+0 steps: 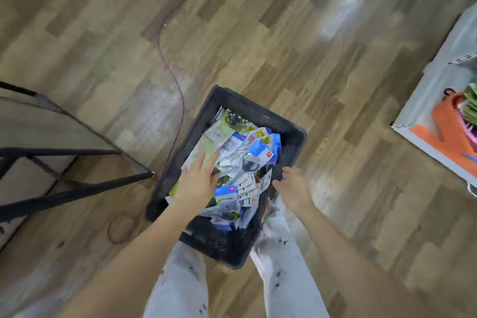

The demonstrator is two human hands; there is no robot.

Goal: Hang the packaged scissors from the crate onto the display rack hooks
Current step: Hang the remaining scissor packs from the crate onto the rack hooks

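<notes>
Purple cable on wood floor

A black plastic crate stands on the wooden floor, heaped with jumbled packaged scissors in clear, blue-and-white and pale green packs, lying at all angles.

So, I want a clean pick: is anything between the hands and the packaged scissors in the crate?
Nothing visible. The crate is open-topped; the left hand hovers over the heaped packaged scissors, and the right hand is over its right rim.
</notes>
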